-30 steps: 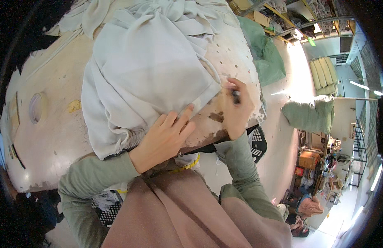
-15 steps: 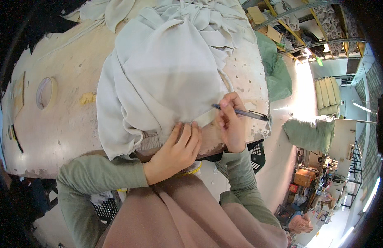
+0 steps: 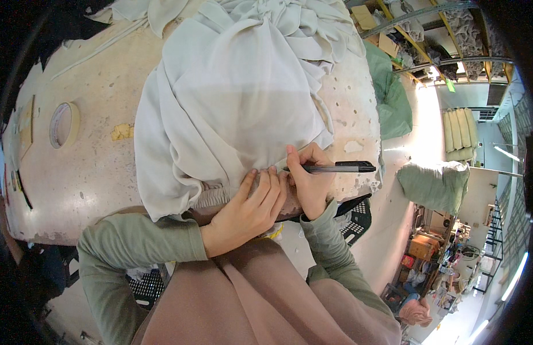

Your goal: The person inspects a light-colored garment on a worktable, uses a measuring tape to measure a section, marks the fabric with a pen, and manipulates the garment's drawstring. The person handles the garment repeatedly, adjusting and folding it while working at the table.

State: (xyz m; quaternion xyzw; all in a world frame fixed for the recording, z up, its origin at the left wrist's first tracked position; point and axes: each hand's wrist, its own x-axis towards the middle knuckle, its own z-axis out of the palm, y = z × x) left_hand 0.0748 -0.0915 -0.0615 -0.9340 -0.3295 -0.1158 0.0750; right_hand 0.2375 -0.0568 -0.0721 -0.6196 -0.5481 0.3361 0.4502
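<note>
A white garment [image 3: 243, 103] with a gathered elastic waistband [image 3: 213, 197] lies spread at the table's near edge. My left hand [image 3: 249, 204] is closed over the garment's near edge, just right of the waistband; its thumb is hidden. Between the fingers and thumb of my right hand [image 3: 313, 179] is a dark pen [image 3: 347, 167]. The pen's tip meets the cloth close beside my left fingertips. My hands nearly touch. What lies beneath the right hand is hidden.
A worn wooden table [image 3: 99, 178] carries a roll of masking tape [image 3: 64, 125] on the left and more bunched white cloth at the far side. Black perforated crates [image 3: 354, 221] stand below the near edge. A green sack [image 3: 391, 98] is past the right edge.
My right hand has come left and nearer, bringing the pen tip to my left fingertips. The pale strip seen between the hands is now covered. My left hand has barely moved.
</note>
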